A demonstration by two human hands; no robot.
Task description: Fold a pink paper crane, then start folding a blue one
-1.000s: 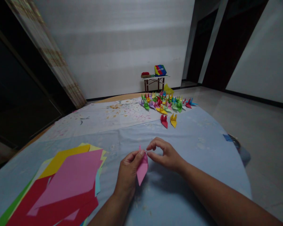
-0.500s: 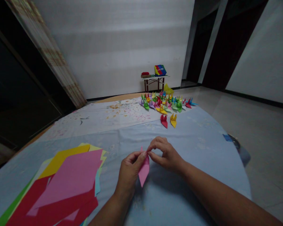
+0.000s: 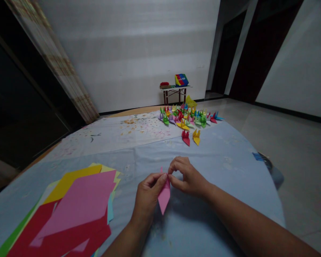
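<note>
A pink folded paper crane [image 3: 164,199] is held above the blue cloth, its pointed wing hanging down. My left hand [image 3: 149,191] pinches it between thumb and fingers from the left. On the other side, my right hand [image 3: 186,175] closes thumb and index finger on its upper right tip. A thin pink point shows above my left fingers; the rest of the upper folds is hidden by the hands. Beyond my hands stand a red paper crane [image 3: 185,138] and a yellow paper crane [image 3: 196,137].
Coloured paper sheets [image 3: 82,200] lie in a loose stack at the left. Many folded cranes [image 3: 188,117] crowd the table's far right. The round table wears a blue tablecloth [image 3: 230,178]. Behind it, a small side table [image 3: 176,87] holds a colourful box [image 3: 181,80].
The pink crane and my left hand have shifted very slightly right and down. Both hands keep their pinch on the paper.
</note>
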